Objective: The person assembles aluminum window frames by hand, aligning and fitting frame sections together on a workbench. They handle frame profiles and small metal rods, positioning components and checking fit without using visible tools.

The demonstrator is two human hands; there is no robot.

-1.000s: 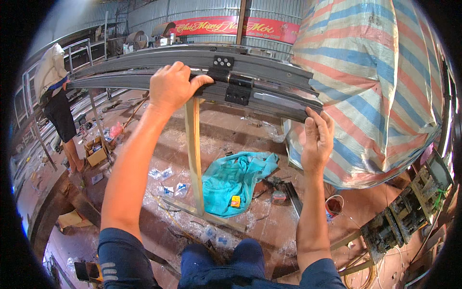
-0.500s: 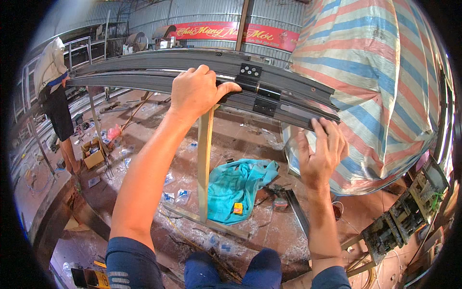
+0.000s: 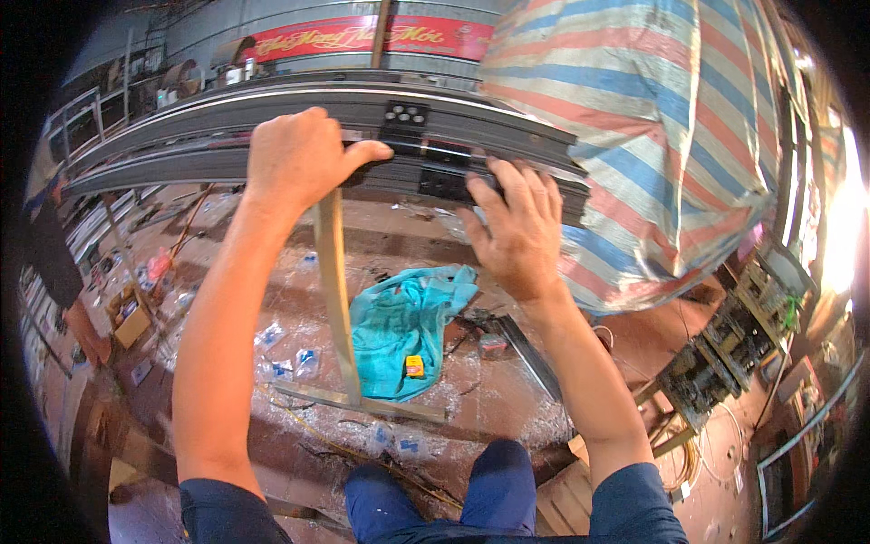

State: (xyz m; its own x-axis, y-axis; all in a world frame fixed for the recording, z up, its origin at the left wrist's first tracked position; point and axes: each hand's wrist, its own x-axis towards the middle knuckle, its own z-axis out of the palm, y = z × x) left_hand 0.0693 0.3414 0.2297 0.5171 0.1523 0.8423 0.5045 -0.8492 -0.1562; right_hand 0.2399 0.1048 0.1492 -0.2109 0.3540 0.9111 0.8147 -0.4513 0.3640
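Observation:
Long dark grey metal profiles point(image 3: 217, 116) run side by side across the view at chest height. My left hand point(image 3: 297, 161) is wrapped over the nearer profile, its thumb pointing right along the top. Just beyond that thumb, a black hinge point(image 3: 404, 116) with several pale screw heads lies across the profiles, and its lower black plate point(image 3: 439, 183) sits on the near face. My right hand point(image 3: 524, 231) touches the near profile right of this hinge. Its fingers are bent but apart, with fingertips on the top and side; whatever is beneath them is hidden.
A wooden post point(image 3: 333, 299) stands under the profiles. Striped sheeting point(image 3: 625, 172) covers a bulky thing at the right. On the littered floor lie a turquoise cloth point(image 3: 399, 326) and a yellow tape measure point(image 3: 414, 366). A person point(image 3: 54, 245) stands far left; dark machinery point(image 3: 716, 354) is at lower right.
My right hand has moved left along the profile from its end toward the hinge. The left hand keeps its hold. The whole view has shifted, so the scene sits further left.

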